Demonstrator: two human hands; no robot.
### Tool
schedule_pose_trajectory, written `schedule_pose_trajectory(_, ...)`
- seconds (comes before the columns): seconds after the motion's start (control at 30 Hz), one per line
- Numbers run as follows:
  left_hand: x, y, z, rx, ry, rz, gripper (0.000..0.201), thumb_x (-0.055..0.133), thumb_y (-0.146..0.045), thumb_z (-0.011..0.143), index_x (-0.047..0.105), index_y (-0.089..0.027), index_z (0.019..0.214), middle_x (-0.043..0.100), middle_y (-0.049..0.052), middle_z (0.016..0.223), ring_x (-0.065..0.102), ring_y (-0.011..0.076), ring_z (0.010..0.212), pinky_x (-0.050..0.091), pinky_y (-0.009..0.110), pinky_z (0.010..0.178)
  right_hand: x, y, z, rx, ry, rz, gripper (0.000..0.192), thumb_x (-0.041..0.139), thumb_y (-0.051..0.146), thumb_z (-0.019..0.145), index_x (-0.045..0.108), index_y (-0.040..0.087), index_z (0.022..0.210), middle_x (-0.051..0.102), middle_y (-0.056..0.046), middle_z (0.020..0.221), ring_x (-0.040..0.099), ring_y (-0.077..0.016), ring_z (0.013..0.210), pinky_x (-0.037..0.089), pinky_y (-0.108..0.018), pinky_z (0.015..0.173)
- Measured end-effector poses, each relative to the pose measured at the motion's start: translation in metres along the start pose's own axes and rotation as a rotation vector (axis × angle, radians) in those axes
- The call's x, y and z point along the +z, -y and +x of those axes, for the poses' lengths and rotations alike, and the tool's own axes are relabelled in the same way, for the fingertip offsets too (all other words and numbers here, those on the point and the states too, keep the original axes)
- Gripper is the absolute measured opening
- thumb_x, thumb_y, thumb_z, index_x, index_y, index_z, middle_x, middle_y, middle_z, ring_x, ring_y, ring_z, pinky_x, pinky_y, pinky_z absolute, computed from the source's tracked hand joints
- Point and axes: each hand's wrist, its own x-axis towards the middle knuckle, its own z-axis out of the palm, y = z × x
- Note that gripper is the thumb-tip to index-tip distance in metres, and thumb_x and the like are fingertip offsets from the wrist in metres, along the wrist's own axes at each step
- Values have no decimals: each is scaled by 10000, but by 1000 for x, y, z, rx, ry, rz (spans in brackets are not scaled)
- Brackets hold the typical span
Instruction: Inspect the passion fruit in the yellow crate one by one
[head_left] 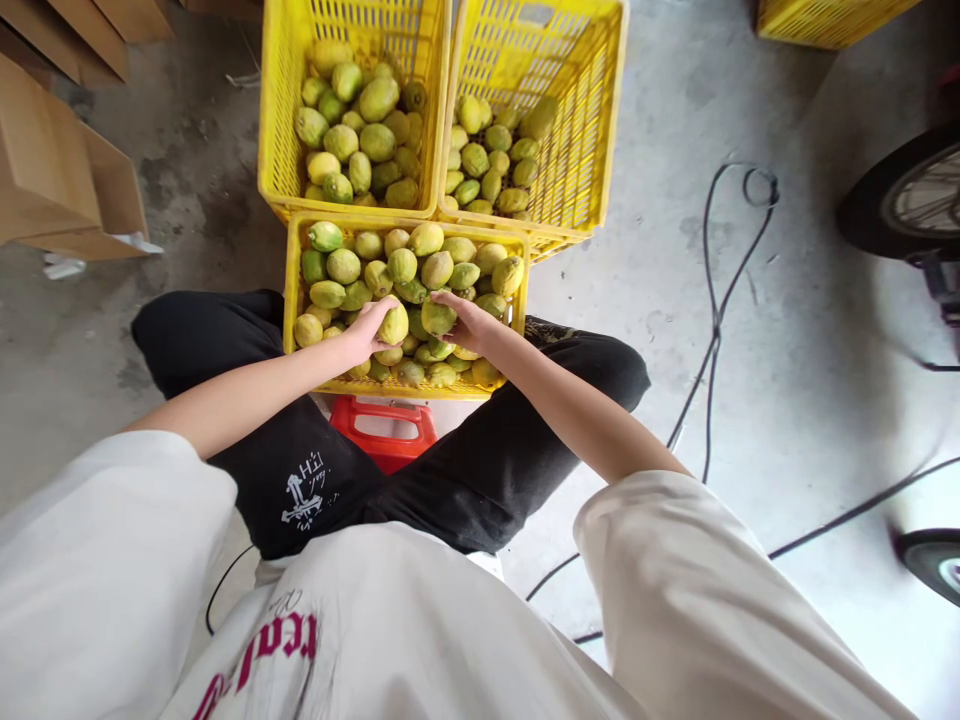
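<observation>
Between my knees stands a yellow plastic crate (294,290) filled with green and yellow lemons (402,265). My left hand (367,330) is closed round a yellowish lemon (393,325) above the fruit in the crate. A hand's width to the right, my right hand (466,322) grips a greener lemon (437,317), its fingers over the top and side. Part of each held lemon is hidden by the fingers.
Behind the near crate are two more yellow crates, the left one (271,130) and the right one (600,130), each partly filled with lemons. Cardboard boxes (45,150) lie at left. A red stool (382,450) is under me. Black cable (716,320) and wheels (915,190) are at right.
</observation>
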Motion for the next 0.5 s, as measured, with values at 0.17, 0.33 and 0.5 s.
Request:
schedule_pose_trajectory(0.17,1,-2,0,5,-2,-20,269,806,-220,1216,665,-254,990,718,-3,837,724,192,851,613,283,770,1,3,-8,-9,26,4,144,842,213,1165,780,263,1045,824,2,978,723,-190,834,565,-230,620)
schedule_pose_trajectory(0.33,-1,4,10,10,-3,-14,283,834,-215,1191,664,-254,968,720,-21,811,727,165,728,596,254,688,3,3,-13,60,66,-7,241,776,174,1222,730,248,997,785,-20,924,740,-193,790,616,-244,642)
schedule_pose_trajectory(0.5,-3,6,18,-48,20,-52,269,863,-333,1188,693,-243,999,727,-8,803,746,171,709,610,249,687,5,1,-14,16,91,60,261,920,137,1137,712,270,1055,774,7,993,752,-198,842,728,-316,789)
